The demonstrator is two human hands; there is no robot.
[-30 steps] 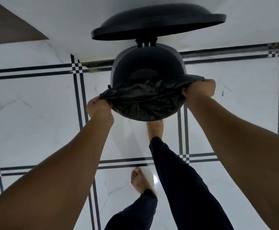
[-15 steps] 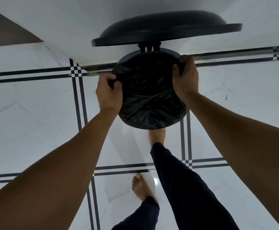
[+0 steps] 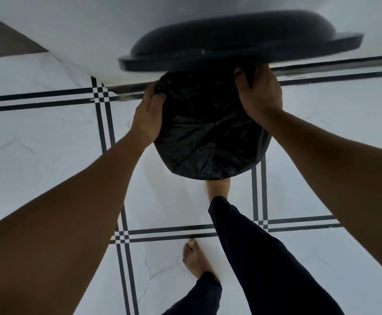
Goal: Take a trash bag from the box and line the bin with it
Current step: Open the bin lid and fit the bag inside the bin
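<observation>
A black trash bag (image 3: 208,137) is stretched over the mouth of a black pedal bin, covering the opening and wrapping its rim. The bin's lid (image 3: 237,42) stands raised behind it, slightly blurred. My left hand (image 3: 149,114) grips the bag's edge at the left rim, fingers curled over a bunched bit of plastic. My right hand (image 3: 259,94) holds the bag at the far right rim under the lid, thumb pressing into the plastic. The bin's body is hidden under the bag. No box is in view.
The bin stands on white marble floor tiles with black stripe borders (image 3: 101,133), against a white wall (image 3: 94,30). My right foot (image 3: 218,187) is tucked at the bin's base, my left foot (image 3: 195,258) further back. A brown surface (image 3: 1,39) shows at upper left.
Both hands slid from the near side of the rim to the far side, pulling the bag across the whole opening. The lid looks closer and blurred.
</observation>
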